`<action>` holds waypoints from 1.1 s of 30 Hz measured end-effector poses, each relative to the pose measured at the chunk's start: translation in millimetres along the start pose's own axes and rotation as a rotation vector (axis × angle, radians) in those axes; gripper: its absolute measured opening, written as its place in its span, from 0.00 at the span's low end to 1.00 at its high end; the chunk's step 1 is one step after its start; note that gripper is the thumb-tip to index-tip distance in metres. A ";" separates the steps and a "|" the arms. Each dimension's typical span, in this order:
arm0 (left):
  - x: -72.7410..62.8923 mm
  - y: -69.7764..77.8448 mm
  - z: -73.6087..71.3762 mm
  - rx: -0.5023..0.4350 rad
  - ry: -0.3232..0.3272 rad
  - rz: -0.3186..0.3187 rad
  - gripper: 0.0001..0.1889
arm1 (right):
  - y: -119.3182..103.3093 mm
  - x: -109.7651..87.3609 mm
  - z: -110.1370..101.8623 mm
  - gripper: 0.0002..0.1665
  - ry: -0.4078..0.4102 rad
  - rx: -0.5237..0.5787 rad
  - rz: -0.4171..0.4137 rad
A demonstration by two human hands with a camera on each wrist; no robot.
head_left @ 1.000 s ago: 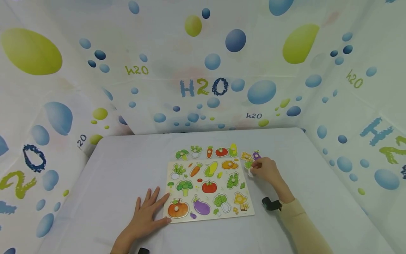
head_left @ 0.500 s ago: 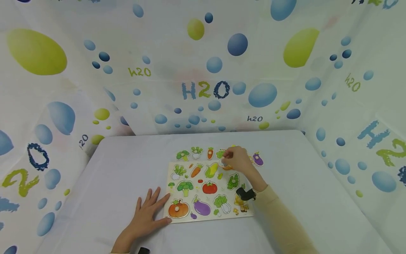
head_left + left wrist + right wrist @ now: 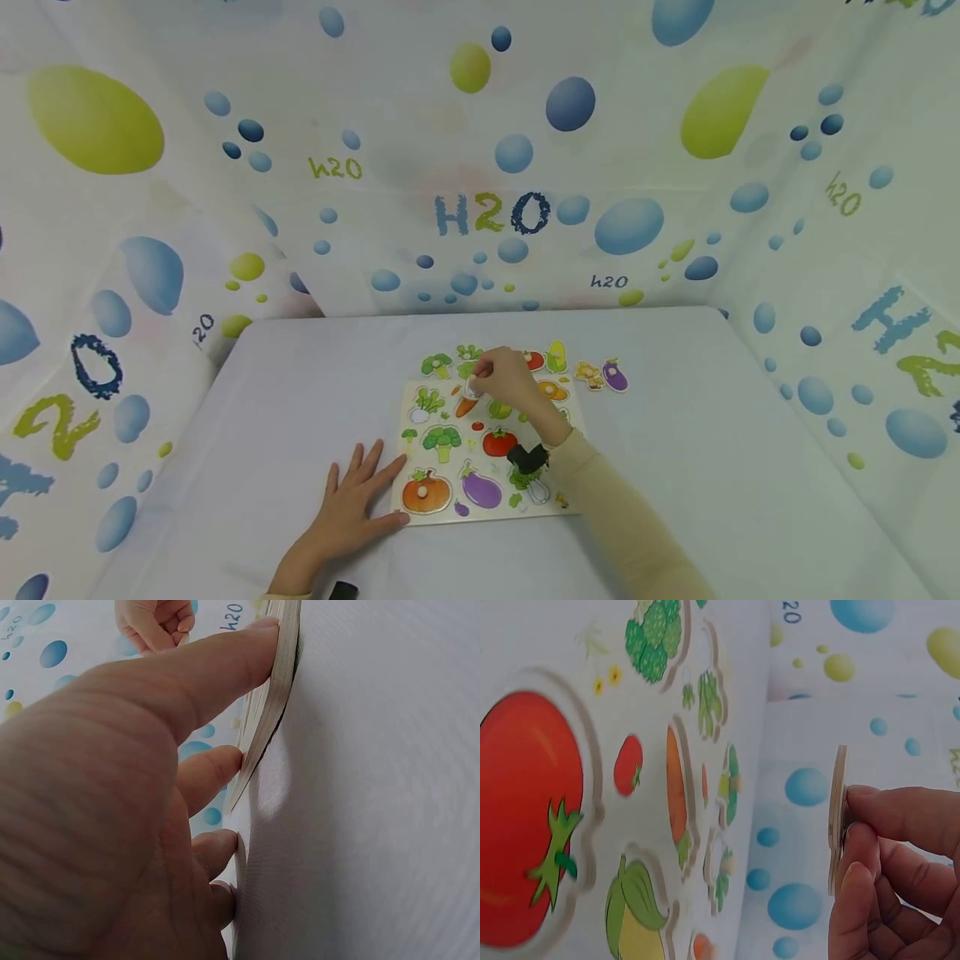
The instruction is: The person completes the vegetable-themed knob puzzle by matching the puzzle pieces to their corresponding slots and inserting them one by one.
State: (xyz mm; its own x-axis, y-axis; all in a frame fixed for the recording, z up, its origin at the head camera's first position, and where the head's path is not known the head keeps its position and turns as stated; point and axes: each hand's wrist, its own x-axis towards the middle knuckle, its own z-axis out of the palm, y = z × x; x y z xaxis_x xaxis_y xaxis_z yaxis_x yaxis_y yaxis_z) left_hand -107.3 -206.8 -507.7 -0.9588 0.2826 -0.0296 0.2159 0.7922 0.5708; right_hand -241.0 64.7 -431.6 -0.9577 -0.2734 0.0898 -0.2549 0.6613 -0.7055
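My right hand (image 3: 510,383) pinches a knobbed bok choy puzzle piece (image 3: 467,370) over the upper left part of the wooden vegetable puzzle board (image 3: 487,515). Seen edge-on in the right wrist view, the piece (image 3: 838,802) stands upright between thumb and fingers, apart from the board. My left hand (image 3: 352,504) lies with fingers spread at the board's left side. Its thumb and index fingertips touch the board's edge (image 3: 264,720) in the left wrist view. A pumpkin piece (image 3: 426,494) with a white knob sits in its slot at the lower left.
Behind the board lie loose broccoli (image 3: 437,366), radish (image 3: 470,352), tomato (image 3: 535,360) and corn (image 3: 556,357) pieces. Mushroom (image 3: 589,375) and eggplant (image 3: 615,375) pieces lie to the right. The right forearm (image 3: 615,508) covers the board's right part. Patterned cloth walls surround the white table.
My right hand has picked up the bok choy piece from beside the board's right edge and carried it left across the board's far side. The left hand stays at the board's edge.
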 end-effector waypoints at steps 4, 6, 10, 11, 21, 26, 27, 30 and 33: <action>-1.1 0.1 -1.6 -0.009 -0.005 0.002 0.43 | -5.5 1.3 7.0 0.02 -0.019 0.002 -0.002; -0.7 1.2 -1.1 -0.010 -0.009 0.005 0.43 | -5.6 -0.4 8.0 0.02 -0.029 -0.005 -0.002; -1.1 2.0 -2.0 0.004 0.014 0.026 0.42 | -4.0 -7.7 7.7 0.03 -0.060 -0.038 -0.027; -1.2 1.9 -2.4 0.008 0.023 0.033 0.42 | -3.2 -10.4 7.1 0.04 -0.073 -0.044 -0.032; -1.3 2.7 -2.5 0.017 0.002 0.004 0.43 | 22.3 -55.8 -6.1 0.04 -0.258 -0.121 -0.123; -0.9 2.6 -1.6 0.007 -0.002 -0.003 0.43 | 34.3 -84.5 -15.4 0.06 -0.314 -0.134 -0.097; -0.4 2.1 -1.3 0.009 -0.001 -0.002 0.43 | 36.0 -89.4 -17.0 0.07 -0.322 -0.137 -0.090; 0.8 1.0 -0.7 0.010 0.005 0.000 0.43 | 38.8 -102.0 -20.9 0.08 -0.334 -0.141 -0.085; 1.0 0.6 -0.2 0.010 0.010 0.004 0.43 | 40.5 -110.8 -23.0 0.09 -0.333 -0.143 -0.090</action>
State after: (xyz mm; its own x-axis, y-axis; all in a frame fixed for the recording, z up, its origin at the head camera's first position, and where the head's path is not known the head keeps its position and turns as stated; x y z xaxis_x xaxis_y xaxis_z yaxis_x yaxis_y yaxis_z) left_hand -108.1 -206.2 -507.2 -0.9597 0.2803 -0.0194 0.2213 0.7965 0.5627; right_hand -148.3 137.8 -454.0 -0.8409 -0.5313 -0.1030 -0.3747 0.7088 -0.5976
